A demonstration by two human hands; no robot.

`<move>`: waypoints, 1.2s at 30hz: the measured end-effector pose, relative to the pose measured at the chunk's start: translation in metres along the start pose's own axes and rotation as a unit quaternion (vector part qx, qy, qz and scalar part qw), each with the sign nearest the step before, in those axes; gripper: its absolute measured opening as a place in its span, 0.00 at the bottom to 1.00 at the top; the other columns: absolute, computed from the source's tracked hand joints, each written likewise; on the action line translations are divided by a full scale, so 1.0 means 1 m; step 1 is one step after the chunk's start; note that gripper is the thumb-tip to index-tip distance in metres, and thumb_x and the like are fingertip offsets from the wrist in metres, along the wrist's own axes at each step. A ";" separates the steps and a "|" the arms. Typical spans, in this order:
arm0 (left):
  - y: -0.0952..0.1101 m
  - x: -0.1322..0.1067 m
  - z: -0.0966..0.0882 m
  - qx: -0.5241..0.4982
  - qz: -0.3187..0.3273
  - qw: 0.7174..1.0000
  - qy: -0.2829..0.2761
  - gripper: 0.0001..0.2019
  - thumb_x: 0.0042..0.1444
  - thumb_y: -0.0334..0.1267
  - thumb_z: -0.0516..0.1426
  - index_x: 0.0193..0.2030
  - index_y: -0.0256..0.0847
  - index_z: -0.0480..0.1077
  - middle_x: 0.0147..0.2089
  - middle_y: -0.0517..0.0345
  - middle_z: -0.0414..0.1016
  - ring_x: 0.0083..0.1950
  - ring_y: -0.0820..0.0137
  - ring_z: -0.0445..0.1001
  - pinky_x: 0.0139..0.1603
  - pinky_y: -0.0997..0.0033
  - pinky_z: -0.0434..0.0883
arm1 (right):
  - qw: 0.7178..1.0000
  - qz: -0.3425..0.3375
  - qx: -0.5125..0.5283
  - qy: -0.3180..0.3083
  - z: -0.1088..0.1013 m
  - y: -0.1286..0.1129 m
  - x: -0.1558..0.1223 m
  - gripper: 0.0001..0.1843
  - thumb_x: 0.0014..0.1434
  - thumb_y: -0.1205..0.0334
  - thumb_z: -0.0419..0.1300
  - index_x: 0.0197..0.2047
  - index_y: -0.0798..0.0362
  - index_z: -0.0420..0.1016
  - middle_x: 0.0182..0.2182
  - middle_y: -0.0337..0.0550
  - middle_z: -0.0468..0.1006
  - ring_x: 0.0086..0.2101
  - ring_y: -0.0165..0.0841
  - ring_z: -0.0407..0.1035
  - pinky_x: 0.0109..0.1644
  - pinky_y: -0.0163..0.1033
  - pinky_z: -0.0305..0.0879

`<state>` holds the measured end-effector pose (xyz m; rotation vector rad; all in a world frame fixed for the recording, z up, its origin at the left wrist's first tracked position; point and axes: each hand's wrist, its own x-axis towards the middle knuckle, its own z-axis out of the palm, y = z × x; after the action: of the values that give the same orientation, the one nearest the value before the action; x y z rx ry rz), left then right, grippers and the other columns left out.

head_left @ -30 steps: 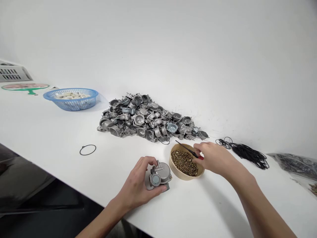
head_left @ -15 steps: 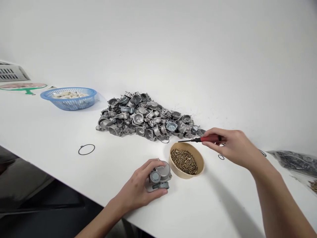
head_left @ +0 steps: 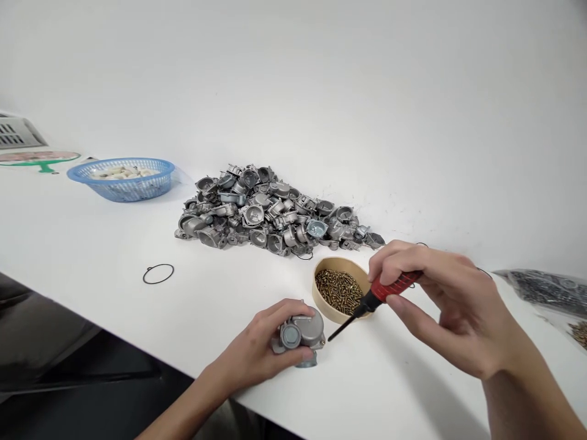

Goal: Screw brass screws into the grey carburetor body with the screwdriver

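Observation:
My left hand (head_left: 261,345) is closed around a grey metal carburetor (head_left: 312,327) with a round bowl-like cover, near the table's front edge. A small brass-coloured screw (head_left: 323,343) shows at the cover's right corner. My right hand (head_left: 452,305) grips a screwdriver (head_left: 397,286) with a red and black handle. Its dark shaft slants down to the left, and the tip is close beside that screw; I cannot tell whether they touch. Just behind the carburetor stands a cream bowl (head_left: 323,302) holding many brass-coloured screws (head_left: 342,290).
A heap of grey metal castings (head_left: 261,214) lies against the wall. To the left are a blue basket (head_left: 137,189) of whitish pieces and a black rubber ring (head_left: 158,274). Plastic bags of small parts (head_left: 545,290) lie at right. A green-handled fan (head_left: 43,162) rests far left.
My right hand has brought the screwdriver down and toward me, from over the bowl to the carburetor's right corner. My left hand has turned the carburetor slightly.

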<state>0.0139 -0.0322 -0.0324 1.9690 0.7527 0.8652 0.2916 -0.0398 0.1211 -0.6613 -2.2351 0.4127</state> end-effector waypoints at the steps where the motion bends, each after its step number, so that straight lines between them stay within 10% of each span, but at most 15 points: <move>1: 0.000 0.000 0.000 0.001 -0.002 1.000 0.000 0.25 0.64 0.39 0.67 0.64 0.61 0.66 0.63 0.64 0.74 0.61 0.66 0.75 0.61 0.69 0.68 | 1.000 0.000 0.000 0.000 0.001 0.000 0.000 0.19 0.57 0.78 0.61 0.47 0.47 0.71 0.34 0.41 0.74 0.36 0.38 0.73 0.34 0.43 0.67; 28: -0.004 -0.001 0.004 -0.015 0.020 1.000 0.004 0.24 0.65 0.41 0.67 0.64 0.61 0.65 0.61 0.61 0.74 0.59 0.64 0.75 0.59 0.67 0.68 | 0.997 0.015 -0.075 -0.024 0.016 -0.036 0.004 0.19 0.64 0.73 0.55 0.49 0.40 0.76 0.39 0.46 0.83 0.33 0.42 0.79 0.32 0.46 0.76; 36: -0.001 -0.001 0.001 -0.032 0.015 0.999 0.003 0.23 0.64 0.42 0.68 0.63 0.54 0.69 0.59 0.56 0.76 0.54 0.62 0.76 0.55 0.66 0.71 | 0.998 -0.029 -0.041 -0.043 0.019 -0.016 0.007 0.38 0.64 0.75 0.58 0.74 0.45 0.62 0.42 0.48 0.83 0.36 0.39 0.79 0.36 0.43 0.80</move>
<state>0.0143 -0.0329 -0.0344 1.9271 0.6922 0.9021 0.2684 -0.0505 0.1199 -0.6299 -2.3569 0.3264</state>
